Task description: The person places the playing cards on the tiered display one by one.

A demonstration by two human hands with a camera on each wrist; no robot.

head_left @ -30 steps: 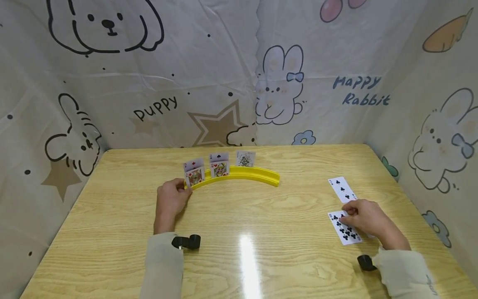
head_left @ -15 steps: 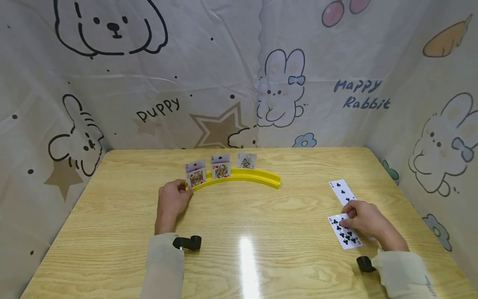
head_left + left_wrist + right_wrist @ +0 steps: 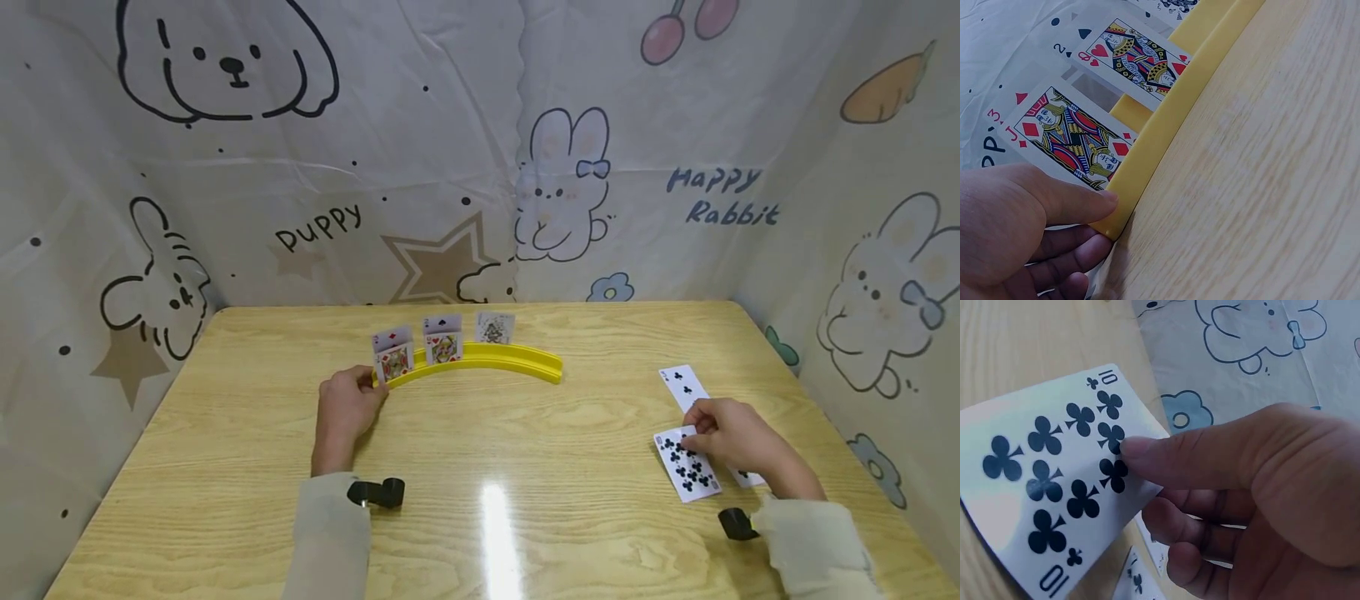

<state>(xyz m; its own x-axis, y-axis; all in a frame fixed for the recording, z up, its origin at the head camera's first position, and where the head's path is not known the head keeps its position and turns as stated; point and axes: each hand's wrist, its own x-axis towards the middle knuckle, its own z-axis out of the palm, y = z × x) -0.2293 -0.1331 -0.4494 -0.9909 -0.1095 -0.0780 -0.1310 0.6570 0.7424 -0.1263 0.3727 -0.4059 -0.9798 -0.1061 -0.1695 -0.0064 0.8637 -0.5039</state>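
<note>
My left hand grips the left end of a curved yellow card holder, thumb on its front face and fingers behind. Upright in the holder are a jack of diamonds before a diamond card marked 3, a queen of hearts before a two of spades, and a joker. At the right, my right hand pinches a ten of clubs between thumb and fingers; the card is tilted, its near edge lifted. Partly hidden under that hand lie a clubs card and another card.
A pale wood table carries everything. Its back and sides meet a fabric screen printed with cartoon animals. The right half of the holder's slot has no cards in it. Black wrist cameras sit at both sleeves.
The ten of clubs has tipped up from lying on the table and shifted slightly left, uncovering more of the card beneath the right hand. My left hand stays at the holder.
</note>
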